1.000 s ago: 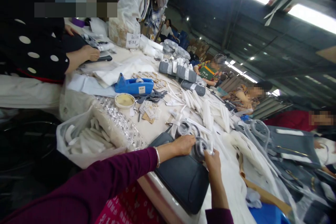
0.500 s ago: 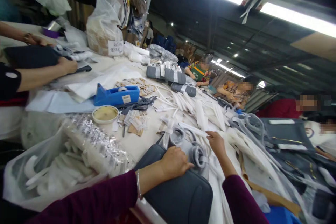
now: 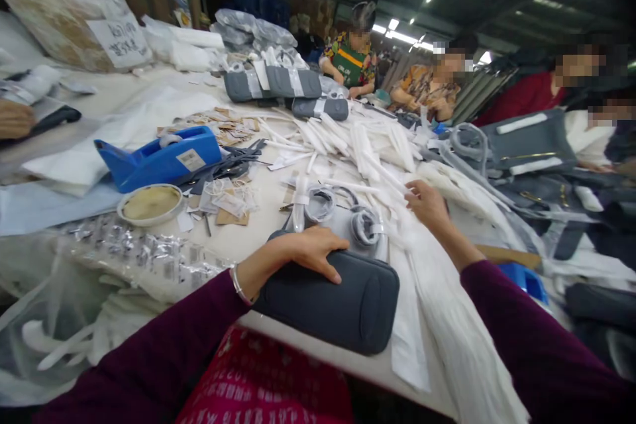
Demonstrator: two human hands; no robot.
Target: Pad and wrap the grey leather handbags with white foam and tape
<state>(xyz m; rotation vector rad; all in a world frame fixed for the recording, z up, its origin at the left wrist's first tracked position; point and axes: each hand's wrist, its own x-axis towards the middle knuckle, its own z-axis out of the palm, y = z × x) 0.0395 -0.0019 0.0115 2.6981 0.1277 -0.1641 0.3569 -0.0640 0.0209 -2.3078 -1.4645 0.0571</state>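
A dark grey padded bag (image 3: 328,305) lies at the table's front edge, its rounded flat side towards me. My left hand (image 3: 318,253) grips its upper edge, thumb on the near face and fingers over the top. Behind the bag's edge are plastic-wrapped rings or coiled straps (image 3: 365,226) and a second wrapped coil (image 3: 320,204). My right hand (image 3: 426,204) is at the loose white strips (image 3: 358,146), its fingertips closed on the end of one strip. A long bundle of white soft strips (image 3: 442,298) hangs over the table edge below that hand.
Left of the bag are a blue tape dispenser (image 3: 159,156), a round tub (image 3: 150,204) and small tags (image 3: 231,202). Wrapped grey bags (image 3: 293,83) are stacked farther back. More grey bags (image 3: 531,142) lie at right. A co-worker's hand (image 3: 14,119) is at far left; other people sit beyond.
My view has turned lower and closer to the table. The bag has tipped, showing more of its near face; my left thumb now lies over it. My right hand has moved farther into the white strips.
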